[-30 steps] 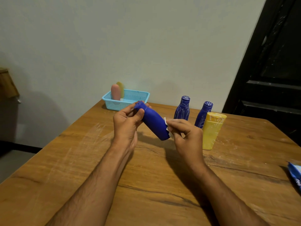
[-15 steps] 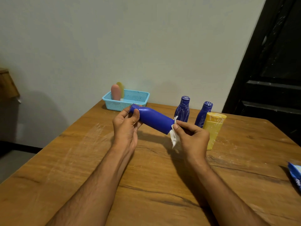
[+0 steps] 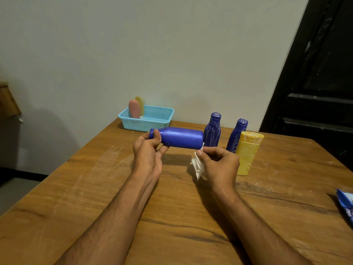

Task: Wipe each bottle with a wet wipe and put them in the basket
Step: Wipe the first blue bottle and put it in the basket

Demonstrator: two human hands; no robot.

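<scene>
My left hand [image 3: 148, 155] grips the cap end of a blue bottle [image 3: 180, 137], held nearly level above the wooden table [image 3: 95, 188]. My right hand [image 3: 219, 165] pinches a crumpled white wet wipe [image 3: 197, 166] just below the bottle's base. Behind stand two more blue bottles, streaked with white [image 3: 212, 131] [image 3: 236, 137], and a yellow bottle [image 3: 247, 153]. The light blue basket [image 3: 152, 123] sits at the table's far edge with a pink bottle [image 3: 134, 109] and a yellowish one [image 3: 141, 104] upright inside.
A blue wipe packet [image 3: 345, 205] lies at the table's right edge. A pale wall runs behind the table and a dark door [image 3: 315, 73] stands at the right. White smears mark the tabletop on the left.
The blue bottle has swung from a steep tilt to nearly level. My right hand with the wipe has slid off the bottle's base and dropped a little below it.
</scene>
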